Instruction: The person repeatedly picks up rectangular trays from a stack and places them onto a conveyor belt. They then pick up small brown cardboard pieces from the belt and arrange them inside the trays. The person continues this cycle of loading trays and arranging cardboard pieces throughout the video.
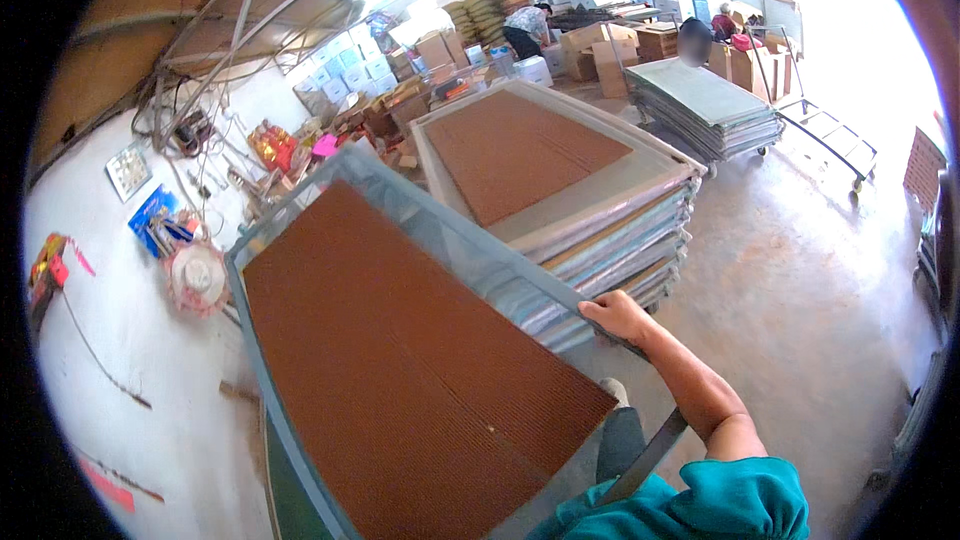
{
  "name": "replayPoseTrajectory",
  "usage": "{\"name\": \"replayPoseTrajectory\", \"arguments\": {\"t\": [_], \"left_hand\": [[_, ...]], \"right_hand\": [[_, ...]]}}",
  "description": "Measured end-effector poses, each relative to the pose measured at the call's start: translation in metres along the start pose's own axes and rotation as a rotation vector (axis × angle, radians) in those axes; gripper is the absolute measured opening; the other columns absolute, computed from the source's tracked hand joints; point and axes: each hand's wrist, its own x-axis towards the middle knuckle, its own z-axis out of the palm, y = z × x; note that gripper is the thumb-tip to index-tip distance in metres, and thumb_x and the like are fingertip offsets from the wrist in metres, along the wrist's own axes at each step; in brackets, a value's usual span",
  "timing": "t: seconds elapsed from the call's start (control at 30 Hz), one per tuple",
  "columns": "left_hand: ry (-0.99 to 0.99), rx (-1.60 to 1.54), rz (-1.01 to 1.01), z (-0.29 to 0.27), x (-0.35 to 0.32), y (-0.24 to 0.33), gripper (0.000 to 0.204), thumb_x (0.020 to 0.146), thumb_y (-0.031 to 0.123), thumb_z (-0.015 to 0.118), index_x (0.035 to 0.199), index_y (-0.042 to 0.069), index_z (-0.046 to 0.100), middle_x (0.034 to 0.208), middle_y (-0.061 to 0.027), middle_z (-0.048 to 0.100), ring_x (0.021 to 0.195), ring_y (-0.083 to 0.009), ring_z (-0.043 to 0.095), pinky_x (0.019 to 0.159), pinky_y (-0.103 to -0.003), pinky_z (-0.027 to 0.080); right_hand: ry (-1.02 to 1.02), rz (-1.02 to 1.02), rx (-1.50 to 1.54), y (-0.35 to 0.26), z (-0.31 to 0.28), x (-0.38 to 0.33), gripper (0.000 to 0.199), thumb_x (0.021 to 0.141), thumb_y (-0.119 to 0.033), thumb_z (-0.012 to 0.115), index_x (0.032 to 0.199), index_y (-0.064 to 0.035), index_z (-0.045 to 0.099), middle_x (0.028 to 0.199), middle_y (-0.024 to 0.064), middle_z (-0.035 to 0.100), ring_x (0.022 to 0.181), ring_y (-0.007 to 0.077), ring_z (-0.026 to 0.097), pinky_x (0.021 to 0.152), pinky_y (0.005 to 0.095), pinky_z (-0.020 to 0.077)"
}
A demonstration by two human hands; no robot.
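Note:
My right hand (617, 316) is closed around the right-hand rail of a large blue-grey framed screen (510, 262). The screen is held tilted in front of me, its near end by my teal clothing. A brown, finely ribbed layer (400, 360) covers most of it, with a thin seam running lengthwise. My left hand is out of the picture. Just beyond stands a stack of similar framed screens (620, 240), its top one bearing another brown ribbed layer (520, 155).
Farther right, more stacked screens (705, 95) sit beside a wheeled metal cart (825, 140). Cardboard boxes (610, 55) and piled sacks line the back, where a person (525, 30) bends over. A standing fan (198, 275) is by the white left wall. Concrete floor (780, 290) lies right.

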Motion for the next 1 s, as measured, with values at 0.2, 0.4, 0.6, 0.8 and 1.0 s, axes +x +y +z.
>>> {"name": "replayPoseTrajectory", "arguments": {"t": [0.2,0.4,0.6,0.8,1.0], "left_hand": [[-0.172,0.036,-0.056,0.249,0.062,0.038,0.037,0.086,0.023,0.051,0.112,-0.002,0.054,0.110,-0.0121,0.056,0.104,-0.0244,0.051,0.091,-0.036,0.040],[-0.405,0.203,-0.053,0.480,0.108,0.091,0.038,0.085,0.026,0.053,0.112,-0.001,0.054,0.103,-0.0126,0.059,0.094,-0.0253,0.055,0.083,-0.039,0.043],[-0.593,0.334,-0.082,0.609,0.211,0.085,0.040,0.087,0.028,0.051,0.114,-0.001,0.052,0.101,-0.0133,0.060,0.090,-0.0268,0.058,0.083,-0.043,0.043],[-0.484,0.419,-0.111,0.674,0.204,0.074,0.045,0.086,0.023,0.052,0.120,-0.006,0.047,0.117,-0.0174,0.054,0.104,-0.0286,0.054,0.091,-0.041,0.040],[-0.568,0.934,0.197,0.666,0.229,0.036,0.043,0.088,0.031,0.045,0.115,-0.001,0.054,0.118,-0.0239,0.053,0.110,-0.0342,0.050,0.092,-0.040,0.037]], "right_hand": [[0.187,0.045,0.189,0.008,-0.115,0.167,0.046,0.081,-0.041,0.059,0.070,0.0043,0.062,0.056,0.0073,0.056,0.050,0.0156,0.056,0.049,0.0328,0.0460],[0.333,0.185,0.268,0.001,-0.229,0.312,0.040,0.083,-0.032,0.056,0.066,0.0043,0.059,0.054,0.0076,0.054,0.043,0.0176,0.052,0.040,0.0343,0.0414],[0.405,0.244,0.117,0.032,-0.278,0.401,0.041,0.080,-0.030,0.056,0.066,0.0077,0.062,0.056,0.0122,0.056,0.046,0.0212,0.055,0.049,0.0370,0.0452],[0.410,0.321,-0.007,0.068,-0.287,0.451,0.042,0.079,-0.031,0.054,0.069,0.0082,0.062,0.060,0.0142,0.059,0.055,0.0234,0.060,0.061,0.0382,0.0482],[0.323,0.203,-0.823,0.068,-0.290,0.457,0.038,0.084,-0.032,0.048,0.075,-0.0002,0.067,0.081,0.0178,0.066,0.079,0.0298,0.064,0.071,0.0393,0.0487]]}}
